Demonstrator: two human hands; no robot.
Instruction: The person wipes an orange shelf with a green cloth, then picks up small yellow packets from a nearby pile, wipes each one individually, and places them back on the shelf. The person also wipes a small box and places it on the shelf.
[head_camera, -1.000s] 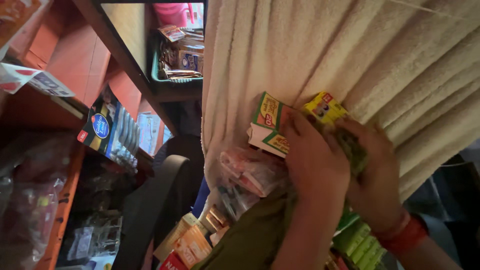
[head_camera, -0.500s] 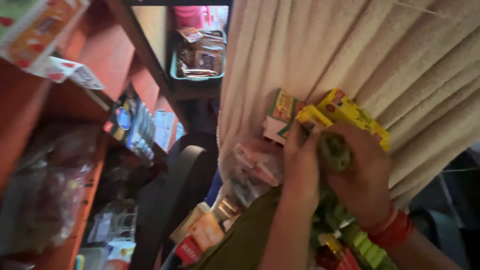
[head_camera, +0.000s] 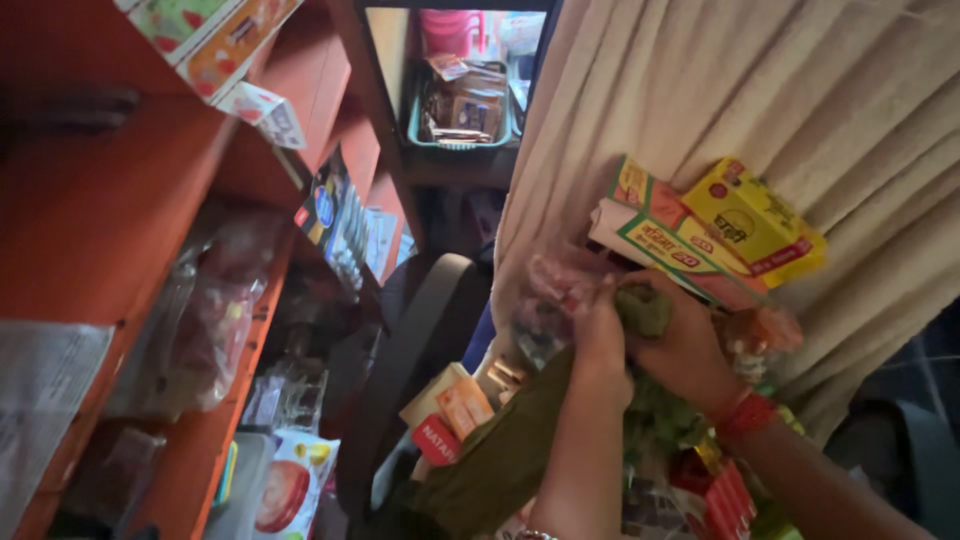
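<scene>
Before cream curtain (head_camera: 800, 90), among stacked boxes.
Left hand (head_camera: 598, 335) and right hand (head_camera: 690, 350), both closed around green bundle (head_camera: 645, 310), just under yellow packet (head_camera: 755, 220).

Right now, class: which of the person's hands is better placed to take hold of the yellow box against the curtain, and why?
Probably the right hand. It sits just below the yellow box, beside the green and red boxes, gripping an olive-green lump. The left hand is further from it, toward the clear packets.

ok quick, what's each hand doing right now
Left hand: closed on a clear plastic bag.
Right hand: closed on a green bundle, beside the yellow box.
</scene>
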